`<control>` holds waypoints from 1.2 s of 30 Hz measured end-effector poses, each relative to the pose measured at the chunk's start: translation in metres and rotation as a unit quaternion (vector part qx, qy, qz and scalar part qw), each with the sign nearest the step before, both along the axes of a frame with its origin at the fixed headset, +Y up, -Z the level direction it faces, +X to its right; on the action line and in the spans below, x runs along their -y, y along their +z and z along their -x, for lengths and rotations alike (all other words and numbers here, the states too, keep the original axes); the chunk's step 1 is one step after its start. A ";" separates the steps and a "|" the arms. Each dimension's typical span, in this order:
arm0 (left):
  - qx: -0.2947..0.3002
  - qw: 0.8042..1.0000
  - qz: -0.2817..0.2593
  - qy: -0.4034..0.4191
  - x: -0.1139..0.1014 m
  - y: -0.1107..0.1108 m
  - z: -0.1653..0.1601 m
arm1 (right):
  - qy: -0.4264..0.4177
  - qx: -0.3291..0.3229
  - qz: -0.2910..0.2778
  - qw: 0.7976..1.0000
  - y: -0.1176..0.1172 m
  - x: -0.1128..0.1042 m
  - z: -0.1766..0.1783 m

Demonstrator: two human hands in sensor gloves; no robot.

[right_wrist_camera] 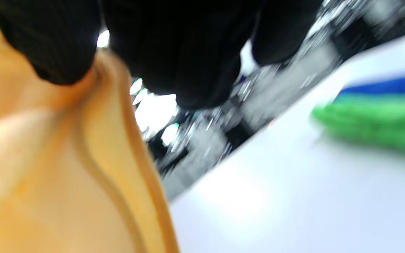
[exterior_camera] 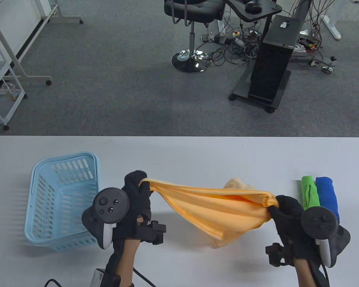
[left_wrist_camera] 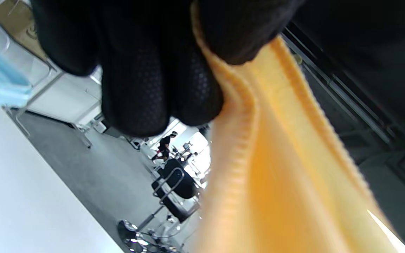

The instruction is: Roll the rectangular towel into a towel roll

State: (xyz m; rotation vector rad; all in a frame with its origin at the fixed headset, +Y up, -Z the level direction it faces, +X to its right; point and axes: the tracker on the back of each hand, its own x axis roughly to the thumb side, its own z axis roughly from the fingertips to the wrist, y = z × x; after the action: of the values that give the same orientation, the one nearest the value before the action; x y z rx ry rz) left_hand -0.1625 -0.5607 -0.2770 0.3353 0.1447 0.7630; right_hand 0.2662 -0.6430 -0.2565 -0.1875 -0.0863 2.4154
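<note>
The towel [exterior_camera: 215, 209] is hanging in the air above the surface [exterior_camera: 197, 152], stretched between both hands with its long axis running left to right. The left hand [exterior_camera: 136, 194] is pinching one upper corner; the left wrist view is showing the hem clamped between gloved fingers [left_wrist_camera: 146, 70] and thumb. The right hand [exterior_camera: 287, 215] is pinching the opposite corner, bunched at the grip, slightly lower than the left. The cloth is sagging between the two grips, and its lowest fold is drooping toward the person; whether it is touching the surface cannot be told. Relative to the towel, the basket [exterior_camera: 62, 200] is lying to the left, and the green roll [exterior_camera: 309, 192] and blue roll [exterior_camera: 327, 194] to the right. Judgement: both hands are equally engaged, so laying the towel flat along this axis is coming before rolling.
</note>
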 end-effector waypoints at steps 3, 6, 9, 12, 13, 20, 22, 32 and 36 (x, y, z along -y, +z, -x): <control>0.009 0.997 0.043 -0.057 0.002 -0.001 -0.003 | -0.009 -0.077 0.067 0.995 -0.001 0.018 0.018; -0.004 0.993 0.047 -0.108 0.009 0.003 -0.005 | 0.045 -0.065 0.095 0.992 -0.009 0.042 0.027; -0.010 0.990 0.054 -0.133 0.011 0.005 -0.004 | 0.105 -0.084 0.150 0.979 -0.013 0.068 0.041; -0.011 0.990 0.054 -0.132 0.008 0.006 -0.002 | 0.189 -0.121 0.178 0.958 -0.014 0.091 0.071; -0.005 0.990 0.057 -0.128 0.007 0.006 -0.003 | 0.214 -0.130 0.166 0.954 -0.016 0.095 0.083; 0.015 0.985 0.057 -0.165 0.004 0.008 -0.016 | 0.346 -0.204 0.192 0.896 -0.037 0.128 0.148; 0.015 0.985 0.057 -0.160 0.002 0.007 -0.014 | 0.402 -0.208 0.152 0.878 -0.037 0.134 0.158; -0.002 0.989 0.057 -0.134 -0.017 0.007 0.008 | 0.414 -0.082 0.130 0.897 -0.046 0.109 0.084; -0.049 0.988 0.044 -0.142 -0.037 0.006 0.030 | 0.376 0.031 0.158 0.913 -0.041 0.084 0.009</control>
State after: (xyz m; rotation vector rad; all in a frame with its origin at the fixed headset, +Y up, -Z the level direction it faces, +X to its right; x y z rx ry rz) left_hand -0.1928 -0.5241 -0.2710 0.3011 0.2184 0.4566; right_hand 0.2567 -0.7267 -0.2976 -0.4455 0.2539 3.1863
